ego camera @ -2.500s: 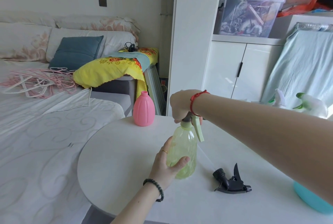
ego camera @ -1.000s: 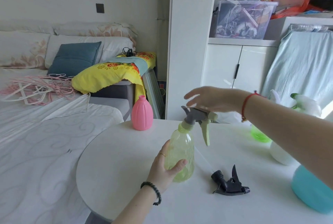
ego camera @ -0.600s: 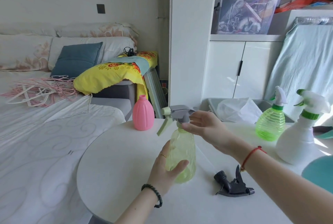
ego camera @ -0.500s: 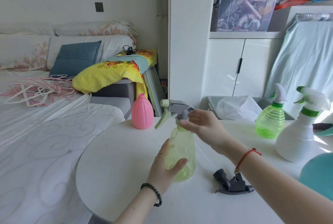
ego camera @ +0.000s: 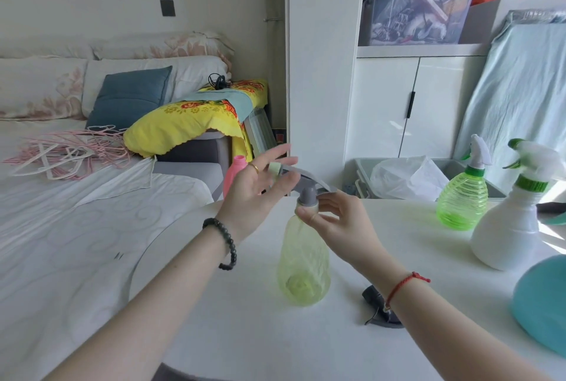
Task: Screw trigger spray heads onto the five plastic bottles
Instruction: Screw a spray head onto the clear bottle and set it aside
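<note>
A yellow-green bottle [ego camera: 303, 264] stands mid-table with a grey spray head [ego camera: 307, 189] on its neck. My right hand [ego camera: 337, 221] pinches the head's collar. My left hand [ego camera: 260, 187] is raised beside the nozzle with its fingers spread, off the bottle. Behind it a pink bottle [ego camera: 232, 175] without a head is partly hidden. A black spray head [ego camera: 375, 298] lies on the table, half covered by my right wrist. At the right stand a green bottle [ego camera: 462, 200] and a white bottle [ego camera: 514, 227], both with heads. A teal bottle [ego camera: 545, 301] is cut off by the frame's edge.
The round white table [ego camera: 245, 334] borders a bed [ego camera: 61, 227] on the left, with pink hangers [ego camera: 67, 154] and pillows on it. Behind the table are a white cabinet [ego camera: 398, 105] and a grey bin [ego camera: 407, 178] lined with a white bag.
My left hand has let go of the bottle's body and risen to the nozzle. My right hand has shifted down to the collar; the head has turned.
</note>
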